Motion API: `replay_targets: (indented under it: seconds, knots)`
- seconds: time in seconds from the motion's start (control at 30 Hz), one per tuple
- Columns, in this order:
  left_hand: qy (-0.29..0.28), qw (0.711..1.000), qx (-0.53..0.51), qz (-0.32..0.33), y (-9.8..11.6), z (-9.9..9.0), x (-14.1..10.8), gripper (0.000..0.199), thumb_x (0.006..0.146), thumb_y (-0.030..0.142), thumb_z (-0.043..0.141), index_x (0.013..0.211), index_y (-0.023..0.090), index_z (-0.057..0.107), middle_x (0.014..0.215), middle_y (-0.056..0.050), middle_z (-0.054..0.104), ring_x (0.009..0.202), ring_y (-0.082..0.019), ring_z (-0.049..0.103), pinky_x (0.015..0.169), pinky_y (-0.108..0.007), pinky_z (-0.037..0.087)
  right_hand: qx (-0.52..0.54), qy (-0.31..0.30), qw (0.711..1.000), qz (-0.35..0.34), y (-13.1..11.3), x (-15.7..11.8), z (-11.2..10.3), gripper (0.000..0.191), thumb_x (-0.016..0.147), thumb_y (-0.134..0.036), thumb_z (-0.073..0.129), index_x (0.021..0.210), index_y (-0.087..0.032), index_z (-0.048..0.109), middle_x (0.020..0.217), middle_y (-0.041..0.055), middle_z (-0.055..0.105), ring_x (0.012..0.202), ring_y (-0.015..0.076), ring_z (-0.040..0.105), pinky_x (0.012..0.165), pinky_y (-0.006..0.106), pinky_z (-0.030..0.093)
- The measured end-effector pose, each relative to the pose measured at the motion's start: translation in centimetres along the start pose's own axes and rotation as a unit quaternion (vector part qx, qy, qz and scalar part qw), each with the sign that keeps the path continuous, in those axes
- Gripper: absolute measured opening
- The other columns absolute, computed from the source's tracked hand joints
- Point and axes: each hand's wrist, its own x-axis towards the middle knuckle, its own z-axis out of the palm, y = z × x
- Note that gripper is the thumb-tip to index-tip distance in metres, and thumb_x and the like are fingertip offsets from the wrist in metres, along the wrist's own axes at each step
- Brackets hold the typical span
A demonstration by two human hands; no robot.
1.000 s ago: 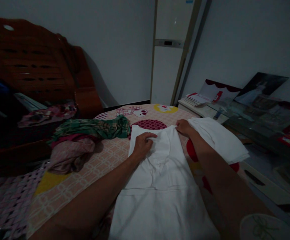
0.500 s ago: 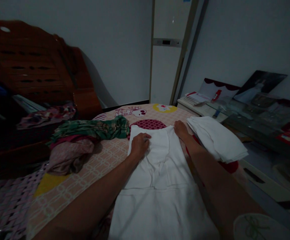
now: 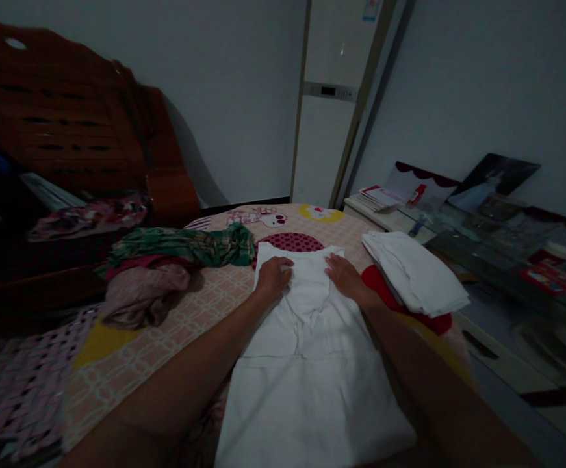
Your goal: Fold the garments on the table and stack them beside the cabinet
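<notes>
Head view, clock face laid over it. Hands, two: left hand [image 3: 273, 278] on the far left part of the garment, fingers curled — whether it pinches the fabric, cannot tell; right hand [image 3: 345, 278] opposite, fingers extended on the fabric, released. White garment [image 3: 307, 406], one, from centre down to 6 o'clock, lengthwise on a round patterned table [image 3: 224, 294], one. Folded white cloth [image 3: 414, 270], one pile, between 3 and 4, apart from the garment. Green plaid cloth [image 3: 180, 246], one, at 9. Mauve bundle [image 3: 143, 292], one, at 8. Wooden seat [image 3: 63, 140], one, at 10. Upright white unit [image 3: 324, 143], one, near 1.
</notes>
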Motion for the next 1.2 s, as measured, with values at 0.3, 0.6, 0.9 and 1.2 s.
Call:
replay_targets:
  seconds: [0.3,0.6,0.9,1.2]
  knots:
    - [-0.018,0.999,-0.050,-0.012,-1.5,-1.2,0.7,0.025,0.076,0.013,0.062,0.098,0.015,0.074,0.095,-0.007,0.073,0.073,-0.017,0.066,0.082,-0.033,0.052,0.031,0.012,0.999,-0.041,-0.6,-1.1,0.5,0.050,0.100,-0.038,0.036,0.143,-0.016,0.049,0.149,0.0148,0.046,0.139,0.0248,0.041,0.115,0.046,0.033]
    - [-0.071,0.981,-0.063,0.171,1.3,-3.9,-1.1,0.015,0.075,0.008,0.059,0.083,0.015,0.069,0.086,-0.003,0.067,0.073,-0.013,0.061,0.069,-0.023,0.048,0.039,-0.009,0.999,-0.030,-1.3,-1.6,1.0,0.050,0.099,-0.042,0.039,0.145,-0.022,0.046,0.151,0.0116,0.044,0.140,0.0264,0.039,0.115,0.046,0.032]
    - [-0.243,0.911,0.051,0.329,4.9,-2.2,-5.6,0.029,0.075,0.011,0.057,0.103,0.017,0.059,0.102,-0.006,0.065,0.089,-0.018,0.059,0.078,-0.028,0.046,0.026,-0.016,0.999,-0.030,-1.5,-1.7,0.4,0.051,0.100,-0.044,0.038,0.143,-0.019,0.049,0.151,0.0121,0.044,0.141,0.0241,0.039,0.116,0.041,0.030]
    - [-0.210,0.917,0.028,0.339,5.0,-1.3,-5.4,0.022,0.092,0.015,0.046,0.102,0.019,0.066,0.101,-0.007,0.066,0.093,-0.017,0.061,0.082,-0.026,0.046,0.035,-0.025,0.999,-0.014,-1.9,-1.7,-0.1,0.050,0.100,-0.044,0.039,0.144,-0.021,0.048,0.152,0.0105,0.042,0.141,0.0242,0.038,0.117,0.042,0.030]
